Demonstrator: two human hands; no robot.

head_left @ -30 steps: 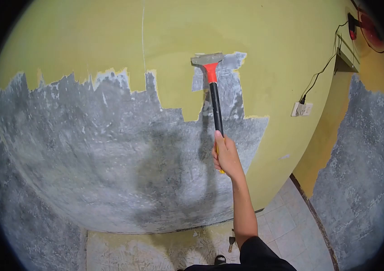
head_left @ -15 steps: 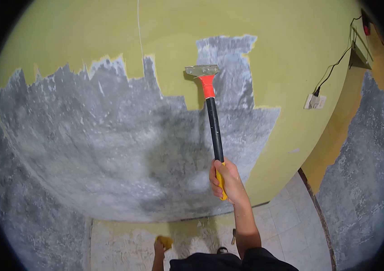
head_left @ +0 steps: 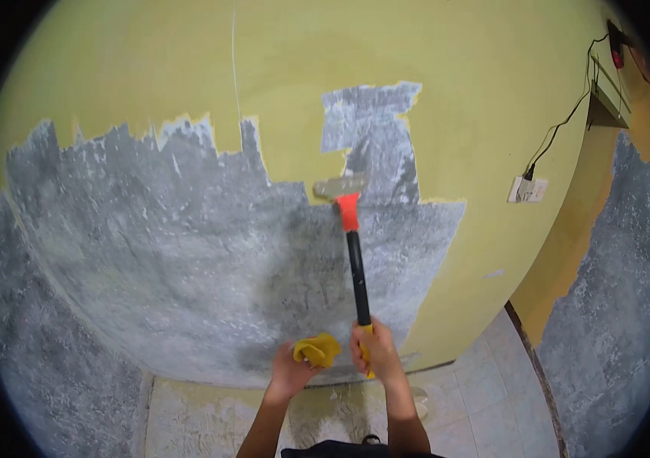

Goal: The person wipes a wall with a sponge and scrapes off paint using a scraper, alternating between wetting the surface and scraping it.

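Note:
My right hand is wrapped round the yellow grip of a long-handled scraper with a black shaft and red neck. Its wide metal blade lies over the edge between yellow paint and bare grey wall. My left hand, lower and to the left, is closed on a crumpled yellow cloth held before the wall. Around the blade, the yellow painted wall ends in jagged steps above a large scraped grey patch.
A socket with a plugged-in black cord sits on the right of the wall. Under it, the tiled floor meets a grey side wall. Scraped debris covers the floor below.
My right hand has brought the scraper down the wall, its blade now lower. My left hand has risen from near the floor with the yellow cloth, closer to my right hand.

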